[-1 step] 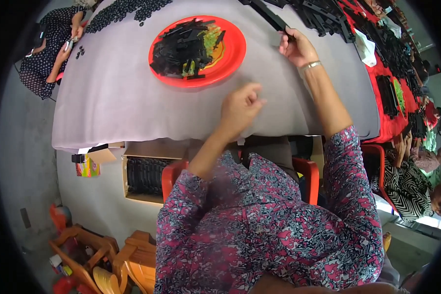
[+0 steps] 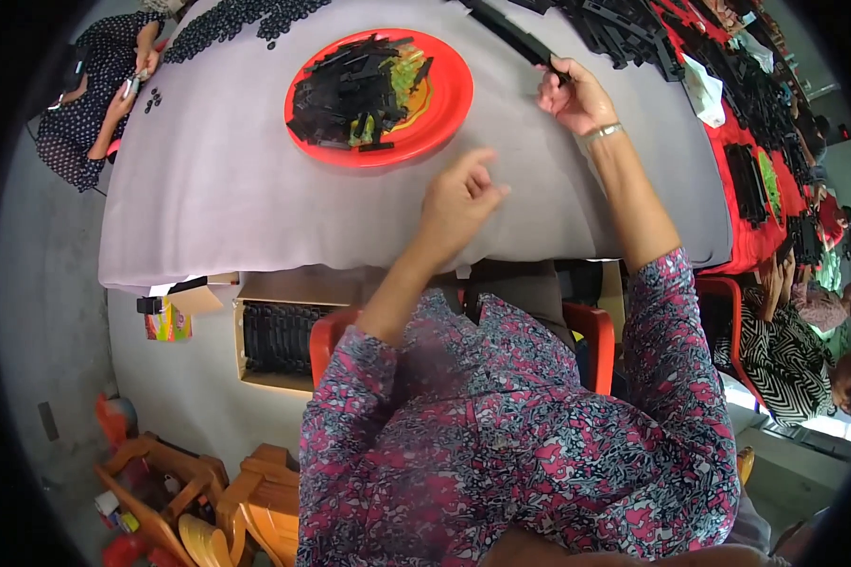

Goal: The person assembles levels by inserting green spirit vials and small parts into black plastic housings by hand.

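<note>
My right hand (image 2: 579,97) grips the near end of a long, narrow black plastic strip (image 2: 506,33) between thumb and fingers. The strip slants away to the far left above the grey cloth. My left hand (image 2: 458,203) hovers over the cloth in front of me, its thumb and index finger apart and the other fingers curled, with nothing visible in it. Just beyond it, to the left, is a red plate (image 2: 458,99) with a yellow-green pattern. Many short black plastic pieces (image 2: 350,94) are heaped on the plate.
A pile of long black parts (image 2: 624,38) lies at the far right, and small round black pieces (image 2: 227,28) at the far left. A white tissue (image 2: 702,92) rests on the red cloth. Below the table stands an open carton (image 2: 279,345) of black parts. Other people sit at both sides.
My left thumb and index finger have parted a little more. The far end of the black strip in my right hand has shifted slightly left.
</note>
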`<state>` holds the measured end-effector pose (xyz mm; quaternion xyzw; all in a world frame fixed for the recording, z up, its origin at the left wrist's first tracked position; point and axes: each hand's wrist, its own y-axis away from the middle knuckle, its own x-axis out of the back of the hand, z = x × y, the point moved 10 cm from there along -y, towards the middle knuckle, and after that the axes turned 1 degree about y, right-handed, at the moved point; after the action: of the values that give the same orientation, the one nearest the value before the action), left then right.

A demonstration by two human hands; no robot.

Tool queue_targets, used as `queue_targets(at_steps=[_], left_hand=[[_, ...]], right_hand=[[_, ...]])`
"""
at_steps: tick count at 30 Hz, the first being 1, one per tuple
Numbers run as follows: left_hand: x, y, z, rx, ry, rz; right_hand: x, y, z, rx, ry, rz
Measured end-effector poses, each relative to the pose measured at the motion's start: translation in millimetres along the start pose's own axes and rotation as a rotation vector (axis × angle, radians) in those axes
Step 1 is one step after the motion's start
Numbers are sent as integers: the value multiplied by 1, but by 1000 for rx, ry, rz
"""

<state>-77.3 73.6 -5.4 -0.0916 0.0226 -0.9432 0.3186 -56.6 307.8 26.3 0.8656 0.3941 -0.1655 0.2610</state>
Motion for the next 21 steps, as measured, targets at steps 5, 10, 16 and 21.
queue_targets(at_steps=[5,10,16,21], left_hand=[[49,-16,33,-145,259,218],[80,12,29,-197,167,266],[85,29,49,-350,-141,105],[85,30,46,-367,-171,110]], right_hand=[[2,54,33,-327,67,-420],[-5,82,60,-537,189,-561],[16,95,87,-729,393,-408],[13,84,59,-506,921,-381]])
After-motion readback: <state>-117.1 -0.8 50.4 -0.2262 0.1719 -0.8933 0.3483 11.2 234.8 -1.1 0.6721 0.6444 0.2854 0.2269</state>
